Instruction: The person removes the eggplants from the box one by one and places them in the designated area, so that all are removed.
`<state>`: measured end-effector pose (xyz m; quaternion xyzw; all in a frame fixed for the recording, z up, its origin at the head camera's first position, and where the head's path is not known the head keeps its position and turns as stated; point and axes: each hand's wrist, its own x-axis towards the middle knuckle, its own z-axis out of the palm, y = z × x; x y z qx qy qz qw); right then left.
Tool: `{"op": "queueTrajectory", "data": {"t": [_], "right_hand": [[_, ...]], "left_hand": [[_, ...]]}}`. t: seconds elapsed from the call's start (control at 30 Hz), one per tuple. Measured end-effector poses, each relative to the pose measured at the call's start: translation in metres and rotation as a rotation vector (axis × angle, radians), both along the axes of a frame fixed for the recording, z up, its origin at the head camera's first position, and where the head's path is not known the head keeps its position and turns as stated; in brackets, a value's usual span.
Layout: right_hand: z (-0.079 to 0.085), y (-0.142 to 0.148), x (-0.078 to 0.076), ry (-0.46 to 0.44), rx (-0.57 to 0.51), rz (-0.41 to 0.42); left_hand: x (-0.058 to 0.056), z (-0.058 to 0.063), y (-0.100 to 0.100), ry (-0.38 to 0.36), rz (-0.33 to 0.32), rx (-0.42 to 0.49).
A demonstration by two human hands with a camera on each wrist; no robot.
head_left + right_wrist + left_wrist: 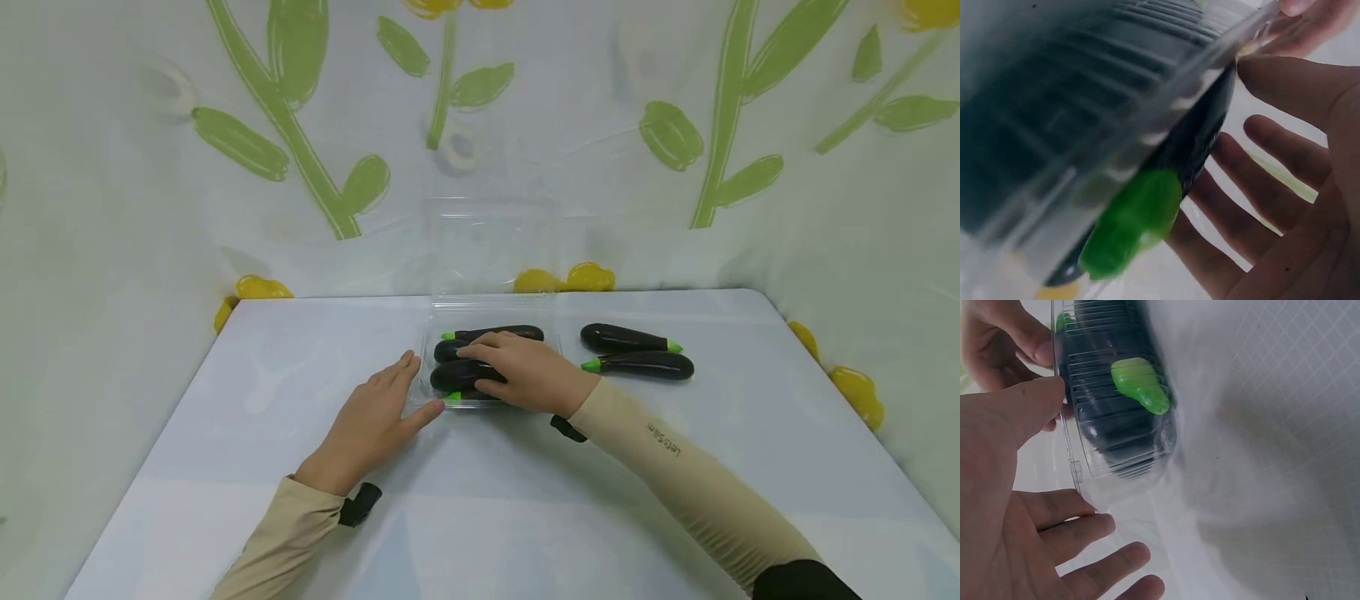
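Note:
A clear plastic clamshell box (491,304) lies on the table with its lid raised at the back. Several dark eggplants with green stem ends are inside. My right hand (525,367) reaches over the box, thumb and fingers around a glossy eggplant (457,375) on top. That eggplant's green stem end (1138,222) shows above the rim in the right wrist view. My left hand (378,417) rests at the box's left front corner, fingers extended, thumb along the front rim. Through the ribbed wall, another eggplant's green stem end (1138,384) shows in the left wrist view.
Two more eggplants lie to the right of the box, an upper one (622,338) and a lower one (648,365). The white table (480,517) ends at the back against a curtain (562,167) with a plant print.

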<state>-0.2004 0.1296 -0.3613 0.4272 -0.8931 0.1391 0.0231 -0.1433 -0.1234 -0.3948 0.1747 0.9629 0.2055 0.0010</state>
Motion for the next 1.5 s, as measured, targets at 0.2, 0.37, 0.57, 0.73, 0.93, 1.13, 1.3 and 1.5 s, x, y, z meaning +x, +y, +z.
{"op": "queueTrajectory", "data": {"t": [0.2, 0.37, 0.57, 0.73, 0.93, 1.13, 1.3, 1.5], "right_hand": [[-0.005, -0.007, -0.002, 0.008, 0.057, -0.002], [-0.009, -0.008, -0.003, 0.021, 0.063, -0.007], [-0.009, -0.009, -0.003, 0.038, 0.054, -0.003], [-0.011, -0.010, -0.002, 0.031, 0.039, -0.003], [-0.014, -0.009, -0.001, 0.038, 0.014, 0.005], [-0.014, -0.007, -0.002, 0.057, -0.007, 0.009], [-0.010, -0.003, -0.001, 0.082, -0.052, 0.026], [-0.001, 0.002, 0.002, 0.101, -0.101, 0.028]], "left_hand": [[-0.001, 0.000, 0.002, 0.019, -0.005, 0.002], [0.000, 0.001, 0.002, 0.011, -0.009, 0.004], [0.000, 0.001, 0.002, 0.008, -0.004, 0.007], [0.001, -0.001, 0.002, 0.028, 0.000, -0.002], [0.002, -0.002, 0.000, 0.092, -0.007, 0.005], [0.002, -0.002, 0.002, 0.066, -0.022, -0.007], [0.001, -0.002, 0.003, 0.063, -0.021, -0.012], [0.000, -0.002, 0.005, 0.061, -0.016, -0.013]]}}
